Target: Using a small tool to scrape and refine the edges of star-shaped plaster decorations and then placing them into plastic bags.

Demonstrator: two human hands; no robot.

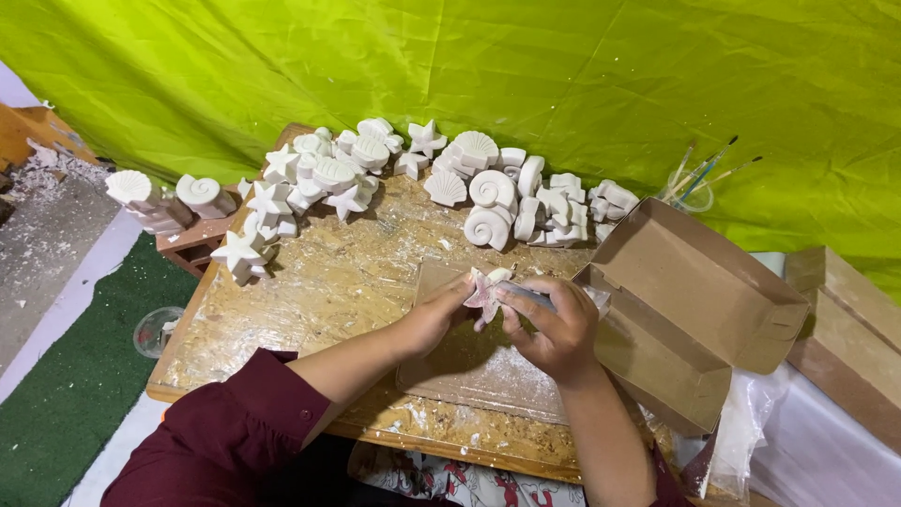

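Starfish cast [485, 293], a small pale plaster piece, sits a little right of the frame's centre, held above a powder-dusted brown board [479, 371] on the desk [310, 291]. The left hand [434, 314] pinches it from the left, fingers closed on one arm. The right hand [554, 329] is closed around a slim grey tool [540, 299] whose tip meets the cast from the right; whether it is a blade or a file I cannot tell.

The likeliest mishap, as I judge it, is a snapped arm: the points of a star are thin, and pressure from the tool against a piece gripped by only one arm would lever it. A slip of the tool toward the left fingertips is the other risk, since they lie just beside the working edge. Dropped, the cast would land on the board and could chip.

It has no true long axis, being star-shaped; its flat face tilts up toward the camera, one arm pointing to the upper left of the frame and another down toward the board.

Along the upper edge of the desk lies a crowd of white shell and star casts [488, 192]. An open cardboard box [694, 300] stands at right, with a cup of brushes [693, 188] behind it against the green cloth [469, 66].
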